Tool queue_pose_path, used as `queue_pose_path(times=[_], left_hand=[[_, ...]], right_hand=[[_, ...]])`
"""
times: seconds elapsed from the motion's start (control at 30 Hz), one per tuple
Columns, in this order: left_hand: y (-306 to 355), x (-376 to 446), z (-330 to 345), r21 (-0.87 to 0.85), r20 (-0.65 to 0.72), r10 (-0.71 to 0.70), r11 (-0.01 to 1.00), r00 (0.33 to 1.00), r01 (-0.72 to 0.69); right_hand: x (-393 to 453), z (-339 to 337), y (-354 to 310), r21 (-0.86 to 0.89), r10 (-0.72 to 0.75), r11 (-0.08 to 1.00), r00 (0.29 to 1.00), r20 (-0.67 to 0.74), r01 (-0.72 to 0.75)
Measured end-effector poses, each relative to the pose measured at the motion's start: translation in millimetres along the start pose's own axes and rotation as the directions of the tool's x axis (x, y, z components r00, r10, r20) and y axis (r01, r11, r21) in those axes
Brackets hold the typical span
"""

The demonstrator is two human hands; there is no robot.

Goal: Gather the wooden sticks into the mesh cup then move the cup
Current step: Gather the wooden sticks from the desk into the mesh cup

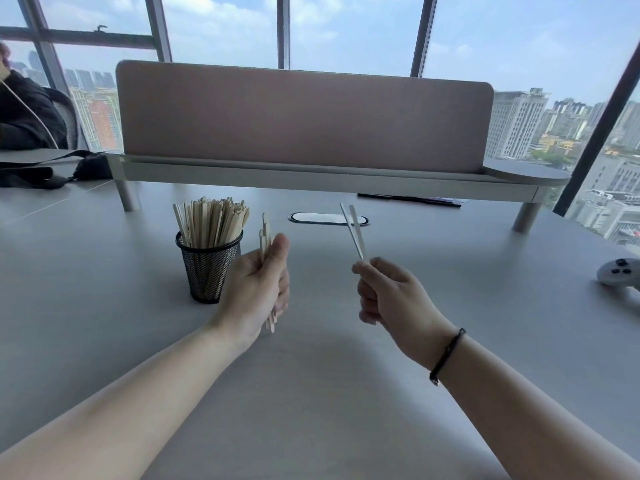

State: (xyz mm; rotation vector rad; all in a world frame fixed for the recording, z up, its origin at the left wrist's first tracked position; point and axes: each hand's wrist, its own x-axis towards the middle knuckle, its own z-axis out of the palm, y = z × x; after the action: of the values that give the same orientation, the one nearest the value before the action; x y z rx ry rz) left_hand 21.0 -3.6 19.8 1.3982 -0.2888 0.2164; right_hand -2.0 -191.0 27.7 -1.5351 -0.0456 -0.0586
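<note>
A black mesh cup (pixel 207 268) stands upright on the grey table (pixel 104 306), left of centre, packed with several pale wooden sticks (pixel 213 220) that fan out above its rim. Just right of the cup, my left hand (pixel 258 289) is closed around a small bundle of wooden sticks (pixel 265 235); their ends show above my thumb and below my palm. Further right, my right hand (pixel 388 292) pinches two crossed wooden sticks (pixel 355 233) between thumb and fingers, pointing up and away. Both hands hover above the table.
A pink desk divider (pixel 304 116) on a raised shelf (pixel 311 174) closes the far side. A cable grommet (pixel 329 219) lies in the table between my hands. A white controller (pixel 620 271) sits at the right edge, a black bag (pixel 52 171) far left, a seated person behind it.
</note>
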Motion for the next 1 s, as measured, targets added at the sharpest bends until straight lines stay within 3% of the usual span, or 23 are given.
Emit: queue_pose_path(times=[0.13, 0.3, 0.57, 0.8, 0.9, 1.0], left_hand=[[0.6, -2.5, 2.3, -0.017, -0.011, -0.008, 1.000, 1.000, 0.008], [1.7, -2.7, 3.5, -0.027, -0.029, -0.010, 1.000, 1.000, 0.009], [0.7, -2.4, 1.9, -0.040, -0.020, -0.032, 0.999, 0.999, 0.031], [15.5, -2.8, 1.2, -0.203, 0.008, -0.123, 0.971, 0.992, 0.122], [34.9, 4.1, -4.6, -0.166, 0.003, -0.063, 0.984, 0.998, 0.062], [74.0, 27.4, -29.9, -0.156, -0.066, 0.058, 0.985, 0.996, -0.068]], right_hand=[[-5.4, 2.6, 4.5, -0.075, -0.060, 0.995, 0.996, 0.061, 0.065], [-4.7, 4.0, 9.2, 0.026, 0.000, 1.000, 1.000, 0.010, 0.000], [-10.2, 0.2, 1.5, 0.165, 0.036, 0.985, 0.997, 0.063, -0.046], [-8.2, 16.3, 0.6, 0.230, 0.196, 0.953, 0.980, 0.025, -0.197], [0.4, 49.2, -2.6, 0.218, 0.234, 0.946, 0.970, 0.056, -0.241], [15.8, 93.6, -25.1, 0.221, 0.169, 0.958, 0.982, 0.087, -0.185]])
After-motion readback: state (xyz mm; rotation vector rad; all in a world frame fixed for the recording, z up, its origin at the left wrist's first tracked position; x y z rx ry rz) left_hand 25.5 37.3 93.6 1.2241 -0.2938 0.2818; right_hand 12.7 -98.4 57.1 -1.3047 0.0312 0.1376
